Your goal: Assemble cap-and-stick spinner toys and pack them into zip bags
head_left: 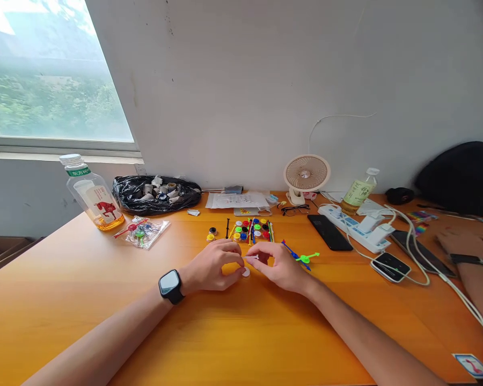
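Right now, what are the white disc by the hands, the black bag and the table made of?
White disc: probably plastic; smooth, evenly pale, though tiny here. Black bag: likely thin plastic; shiny, with crinkled highlights. Table: perhaps wood or laminate; glossy orange, reflecting light.

Your right hand (280, 266) pinches a thin white piece (251, 258) between the thumb and a finger. Your left hand (218, 265), which wears a black watch (169, 284), has its thumb at the edge of a white disc (246, 272); if they touch, I cannot tell. Beyond your hands, coloured round pieces (237, 236) and sticks (227, 228) lie on the worktop (209, 343). Near your right hand, a green arrow (305, 258) crosses a blue one. On the left, a clear bag (156, 236) lies beside a bottle (96, 198).
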Available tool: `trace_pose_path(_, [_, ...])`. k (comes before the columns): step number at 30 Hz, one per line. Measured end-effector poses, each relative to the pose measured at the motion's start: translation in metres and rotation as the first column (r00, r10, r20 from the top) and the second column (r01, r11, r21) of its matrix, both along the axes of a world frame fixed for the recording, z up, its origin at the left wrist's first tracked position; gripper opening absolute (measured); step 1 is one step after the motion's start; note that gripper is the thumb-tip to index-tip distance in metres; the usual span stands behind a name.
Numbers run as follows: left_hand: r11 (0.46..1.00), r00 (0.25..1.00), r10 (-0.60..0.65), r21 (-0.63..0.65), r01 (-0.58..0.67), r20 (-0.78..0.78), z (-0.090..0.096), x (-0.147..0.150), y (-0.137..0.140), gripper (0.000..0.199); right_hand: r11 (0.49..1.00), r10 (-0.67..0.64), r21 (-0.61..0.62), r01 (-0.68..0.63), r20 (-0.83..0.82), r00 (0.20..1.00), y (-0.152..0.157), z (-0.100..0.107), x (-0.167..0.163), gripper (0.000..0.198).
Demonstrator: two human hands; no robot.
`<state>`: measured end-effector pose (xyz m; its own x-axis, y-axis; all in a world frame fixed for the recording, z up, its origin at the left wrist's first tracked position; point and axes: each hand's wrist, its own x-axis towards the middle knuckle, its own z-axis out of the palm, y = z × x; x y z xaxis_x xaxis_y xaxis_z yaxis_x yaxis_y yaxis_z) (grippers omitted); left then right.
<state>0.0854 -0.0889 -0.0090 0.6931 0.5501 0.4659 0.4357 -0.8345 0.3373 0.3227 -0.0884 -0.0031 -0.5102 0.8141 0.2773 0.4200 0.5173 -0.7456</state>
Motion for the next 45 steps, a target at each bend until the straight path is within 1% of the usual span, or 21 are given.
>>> trace_pose_path(3, [0.998, 0.997, -0.019, -0.057, 0.022, 0.069, -0.003, -0.001, 0.001, 0.015, 1.000, -0.009, 0.020, 0.010, -0.013, 1.000, -0.003, -0.005, -0.003, 0.024])
trace_pose_path(5, [0.994, 0.993, 0.006, -0.107, 0.007, 0.119, -0.005, -0.001, 0.001, 0.015, 1.000, -0.018, 0.022, 0.018, -0.002, 1.000, -0.002, -0.005, -0.001, 0.024])
trace_pose_path(6, [0.991, 0.990, 0.029, -0.133, -0.010, 0.141, -0.006, -0.001, 0.001, 0.015, 1.000, -0.014, 0.002, 0.014, 0.005, 1.000, -0.001, -0.004, 0.000, 0.024])
trace_pose_path(7, [0.987, 0.986, 0.051, -0.158, -0.026, 0.158, -0.006, -0.001, 0.001, 0.014, 0.999, -0.008, -0.035, 0.008, 0.007, 1.000, 0.000, -0.004, 0.002, 0.025])
trace_pose_path(9, [0.979, 0.981, 0.075, -0.200, -0.039, 0.178, -0.006, -0.002, 0.001, 0.009, 0.987, 0.010, -0.159, -0.011, -0.004, 1.000, 0.003, -0.004, 0.004, 0.025])
trace_pose_path(11, [0.975, 0.984, 0.069, -0.220, -0.032, 0.162, -0.006, -0.002, 0.000, 0.005, 0.953, 0.025, -0.302, -0.032, -0.027, 0.999, 0.006, -0.006, 0.005, 0.024])
trace_pose_path(12, [0.975, 0.989, 0.056, -0.220, -0.025, 0.137, -0.005, -0.002, 0.000, 0.008, 0.934, 0.023, -0.356, -0.033, -0.033, 0.999, 0.008, -0.007, 0.005, 0.023])
trace_pose_path(13, [0.976, 0.993, 0.044, -0.217, -0.020, 0.107, -0.005, -0.002, 0.000, 0.011, 0.919, 0.021, -0.393, -0.030, -0.029, 0.999, 0.010, -0.010, 0.005, 0.022])
trace_pose_path(15, [0.980, 0.998, 0.022, -0.198, -0.011, 0.053, -0.004, -0.002, 0.000, 0.016, 0.913, 0.005, -0.407, -0.006, -0.003, 1.000, 0.012, -0.015, 0.005, 0.020])
trace_pose_path(20, [0.993, 1.000, -0.022, -0.116, 0.021, -0.010, -0.003, 0.000, 0.000, 0.018, 0.933, -0.016, -0.357, 0.034, 0.052, 0.998, 0.013, -0.022, 0.006, 0.018])
trace_pose_path(24, [0.997, 0.999, -0.033, -0.066, 0.030, -0.035, -0.003, 0.001, 0.000, 0.019, 0.931, -0.003, -0.363, 0.034, 0.087, 0.996, 0.011, -0.018, 0.005, 0.018])
trace_pose_path(29, [0.997, 0.993, -0.080, 0.001, 0.080, -0.088, -0.003, 0.004, -0.002, 0.015, 0.941, -0.008, -0.337, 0.046, 0.113, 0.994, 0.009, -0.013, 0.003, 0.016])
trace_pose_path(32, [0.996, 0.993, -0.084, 0.005, 0.085, -0.087, -0.004, 0.007, -0.002, 0.011, 0.944, -0.001, -0.327, 0.038, 0.113, 0.994, 0.009, -0.013, 0.002, 0.015])
trace_pose_path(35, [0.996, 0.994, -0.085, -0.032, 0.083, -0.065, -0.005, 0.008, -0.002, 0.007, 0.956, -0.004, -0.291, 0.047, 0.147, 0.989, 0.010, -0.015, 0.002, 0.014])
trace_pose_path(37, [0.993, 0.995, -0.092, -0.073, 0.088, -0.047, -0.006, 0.007, -0.001, 0.006, 0.967, -0.004, -0.250, 0.051, 0.187, 0.982, 0.009, -0.015, 0.003, 0.014])
trace_pose_path(39, [0.987, 0.994, -0.105, -0.125, 0.101, -0.025, -0.007, 0.005, -0.001, 0.011, 0.983, -0.023, -0.174, 0.065, 0.232, 0.972, 0.008, -0.013, 0.004, 0.018])
trace_pose_path(41, [0.978, 0.993, -0.118, -0.175, 0.116, -0.002, -0.007, 0.002, -0.002, 0.018, 0.992, -0.096, -0.053, 0.114, 0.262, 0.960, 0.006, -0.007, 0.005, 0.029])
trace_pose_path(43, [0.972, 0.993, -0.111, -0.206, 0.114, 0.027, -0.007, 0.000, -0.002, 0.021, 0.980, -0.198, 0.059, 0.190, 0.266, 0.943, 0.004, -0.001, 0.007, 0.044])
trace_pose_path(45, [0.974, 0.995, -0.066, -0.213, 0.079, 0.068, -0.006, -0.001, -0.003, 0.023, 0.962, -0.270, 0.110, 0.249, 0.263, 0.926, 0.002, 0.005, 0.007, 0.052])
